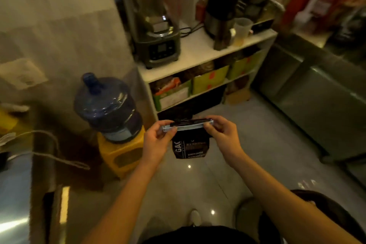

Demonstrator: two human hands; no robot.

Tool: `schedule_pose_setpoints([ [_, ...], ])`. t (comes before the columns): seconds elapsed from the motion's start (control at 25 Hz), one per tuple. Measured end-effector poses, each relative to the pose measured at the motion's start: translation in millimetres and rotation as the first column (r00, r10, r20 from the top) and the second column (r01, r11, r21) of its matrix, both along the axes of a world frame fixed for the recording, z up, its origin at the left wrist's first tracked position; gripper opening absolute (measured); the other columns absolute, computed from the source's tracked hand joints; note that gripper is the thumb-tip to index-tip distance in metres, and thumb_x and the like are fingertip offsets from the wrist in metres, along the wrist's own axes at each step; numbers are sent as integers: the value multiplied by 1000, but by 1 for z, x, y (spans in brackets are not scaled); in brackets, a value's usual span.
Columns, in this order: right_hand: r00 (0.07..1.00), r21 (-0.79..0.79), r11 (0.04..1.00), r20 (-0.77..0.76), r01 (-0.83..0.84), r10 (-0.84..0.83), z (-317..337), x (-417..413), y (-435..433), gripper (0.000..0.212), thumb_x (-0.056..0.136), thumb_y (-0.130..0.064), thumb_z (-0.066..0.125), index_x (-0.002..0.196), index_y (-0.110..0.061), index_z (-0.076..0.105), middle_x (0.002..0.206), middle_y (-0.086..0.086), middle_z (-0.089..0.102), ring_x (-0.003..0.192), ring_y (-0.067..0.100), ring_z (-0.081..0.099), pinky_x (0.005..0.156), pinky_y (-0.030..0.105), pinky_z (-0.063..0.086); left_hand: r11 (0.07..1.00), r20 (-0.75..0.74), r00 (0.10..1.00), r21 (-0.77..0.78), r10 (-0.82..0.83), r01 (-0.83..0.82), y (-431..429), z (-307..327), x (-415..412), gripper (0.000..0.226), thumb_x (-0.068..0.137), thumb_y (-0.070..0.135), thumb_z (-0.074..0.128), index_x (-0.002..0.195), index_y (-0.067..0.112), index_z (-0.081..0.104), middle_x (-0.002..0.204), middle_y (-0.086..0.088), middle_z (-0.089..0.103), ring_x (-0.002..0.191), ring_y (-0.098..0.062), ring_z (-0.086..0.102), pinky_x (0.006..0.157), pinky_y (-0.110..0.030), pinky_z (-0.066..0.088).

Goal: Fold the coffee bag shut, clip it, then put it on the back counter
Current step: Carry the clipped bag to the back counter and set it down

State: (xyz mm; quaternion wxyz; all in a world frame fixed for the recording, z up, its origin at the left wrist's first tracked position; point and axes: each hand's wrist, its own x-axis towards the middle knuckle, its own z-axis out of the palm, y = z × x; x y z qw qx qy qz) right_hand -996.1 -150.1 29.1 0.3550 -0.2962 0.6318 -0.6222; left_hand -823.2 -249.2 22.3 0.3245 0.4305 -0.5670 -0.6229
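Black coffee bag (pixel 190 147), top folded, hanging in mid-air above tiled floor (pixel 257 144). Long pale clip (pixel 186 126) across fold; left hand (pixel 158 140) pinching one end, right hand (pixel 223 134) pinching other.
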Motion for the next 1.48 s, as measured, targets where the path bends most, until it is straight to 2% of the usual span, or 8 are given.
schedule_pose_setpoints([
  [0.28,933,56,934,55,354,-357,-8,-102,27,14,90,-9,63,104,-13,67,90,9,75,85,19,73,74,28,60,942,-35,942,27,-335,336,-22,3,-149,18,86,9,68,97,23,65,92,1,73,83,-7,71,76,-27,60],
  [0.4,884,70,886,66,458,-462,-10,-132,20,14,90,-10,63,102,-15,67,93,12,75,88,21,73,75,31,60,897,-61,897,31,-439,441,-45,-4,-197,18,85,11,69,100,18,65,94,-2,73,86,-11,72,79,-31,59],
  [0.48,837,63,838,50,542,-545,-7,-152,11,16,90,-10,64,106,-11,66,95,15,75,89,23,73,77,33,60,851,-91,850,35,-519,524,-63,-5,-231,18,85,10,69,102,16,66,96,-5,74,88,-15,72,80,-34,59],
  [0.68,702,55,703,36,709,-711,4,-192,-11,20,90,-10,63,110,-7,65,97,14,74,89,21,73,73,26,59,729,-171,722,30,-670,684,-98,4,-311,27,86,9,69,111,16,63,99,-4,73,90,-14,72,71,-24,58],
  [0.84,615,56,616,40,786,-788,5,-225,-14,18,90,-12,63,108,-11,65,96,8,75,90,19,73,73,26,60,670,-175,666,47,-725,741,-104,0,-367,35,85,10,70,118,11,59,102,-8,73,93,-17,72,74,-25,60],
  [1.16,456,34,459,73,888,-887,-15,-351,31,14,90,-9,63,99,-18,66,94,6,76,90,19,73,77,29,60,526,-165,526,51,-834,849,-61,-18,-525,22,84,9,70,104,17,65,100,-7,75,96,-21,72,77,-29,59],
  [1.32,439,1,441,87,898,-894,-12,-439,67,16,89,-8,64,102,-16,67,96,9,76,93,22,72,82,33,60,502,-138,503,43,-853,864,-25,-9,-615,22,84,9,69,105,17,65,99,-8,75,95,-23,72,81,-35,59],
  [1.48,442,-34,441,78,897,-893,-2,-532,95,19,88,-7,65,107,-10,67,98,11,75,93,21,72,81,31,60,500,-139,495,0,-858,866,3,7,-706,25,86,11,68,109,20,63,97,-3,75,92,-16,72,73,-26,59],
])
